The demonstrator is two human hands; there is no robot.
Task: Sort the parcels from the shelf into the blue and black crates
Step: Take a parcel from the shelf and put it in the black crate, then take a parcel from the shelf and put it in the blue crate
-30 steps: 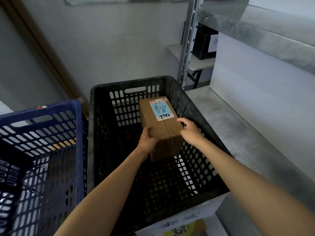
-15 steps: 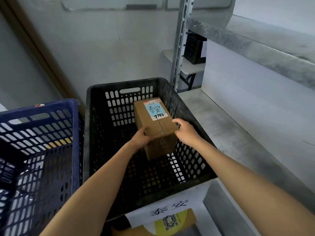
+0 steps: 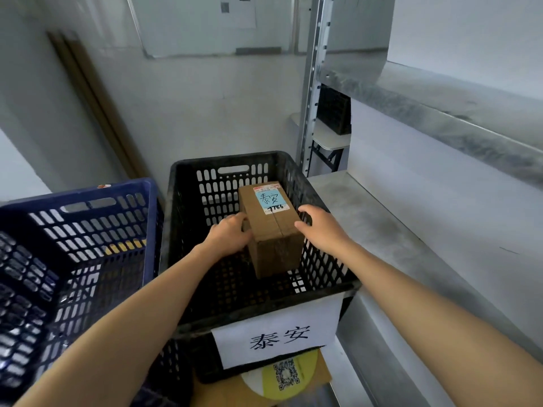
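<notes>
A brown cardboard parcel (image 3: 271,233) with a blue handwritten label (image 3: 269,199) stands low inside the black crate (image 3: 175,230), near its right wall. My left hand (image 3: 227,234) grips the parcel's left side with curled fingers. My right hand (image 3: 320,227) holds its right side, thumb at the top edge. The blue crate (image 3: 88,195) stands directly left of the black one; its inside is mostly hidden by its lattice walls.
A white paper sign (image 3: 279,339) with two characters hangs on the black crate's front. Cardboard with a yellow QR sticker (image 3: 283,374) lies under it. The grey metal shelf (image 3: 388,230) runs along the right, with an upper shelf board (image 3: 440,113) overhead.
Both hands have lowered the parcel deeper into the black crate. The camera has tilted so the crate's front sign now shows fully.
</notes>
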